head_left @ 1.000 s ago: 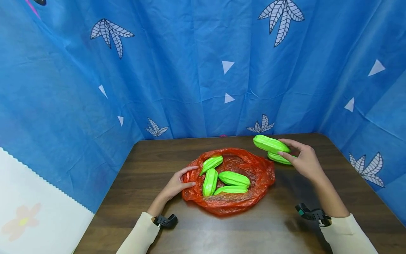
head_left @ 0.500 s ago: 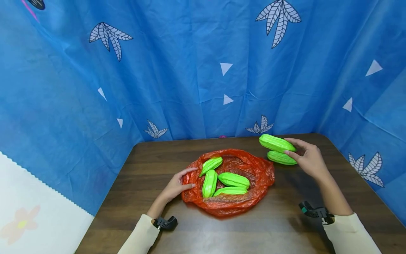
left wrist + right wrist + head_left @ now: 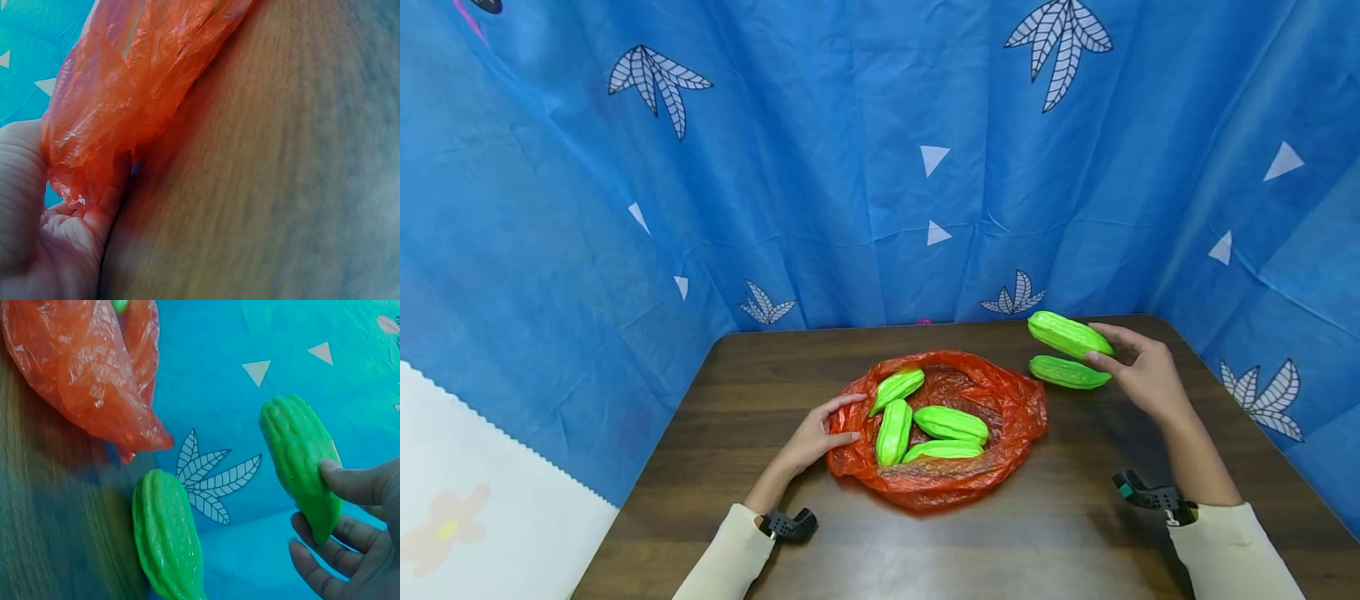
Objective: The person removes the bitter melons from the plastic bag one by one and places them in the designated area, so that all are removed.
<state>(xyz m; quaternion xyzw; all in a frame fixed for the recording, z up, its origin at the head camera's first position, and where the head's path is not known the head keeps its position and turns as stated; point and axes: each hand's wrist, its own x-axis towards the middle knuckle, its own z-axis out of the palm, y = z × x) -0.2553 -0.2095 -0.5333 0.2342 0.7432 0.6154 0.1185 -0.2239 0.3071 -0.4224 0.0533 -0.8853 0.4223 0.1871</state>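
My right hand [image 3: 1142,371] pinches a bright green, ridged bitter melon [image 3: 1070,335] by one end, raised above the table. In the right wrist view the held bitter melon [image 3: 300,456] slants up from between thumb and fingers. Below it, a second bitter melon [image 3: 1067,372] lies on the wood, right of an orange-red plastic bag [image 3: 1026,412]. The bag gapes wide, and several more bitter melons [image 3: 951,423] rest inside. At its left rim my left hand [image 3: 812,437] holds the crinkled plastic; in the left wrist view the bag [image 3: 94,137] runs between thumb and fingers.
The dark wooden table [image 3: 880,550] ends at a blue curtain [image 3: 880,167] printed with leaves and triangles, which hangs behind and on both sides. A white cloth with a flower [image 3: 490,500] borders the left.
The right hand has carried its bitter melon rightward and slightly up, uncovering more of the one beneath. My left hand keeps its place at the bag.
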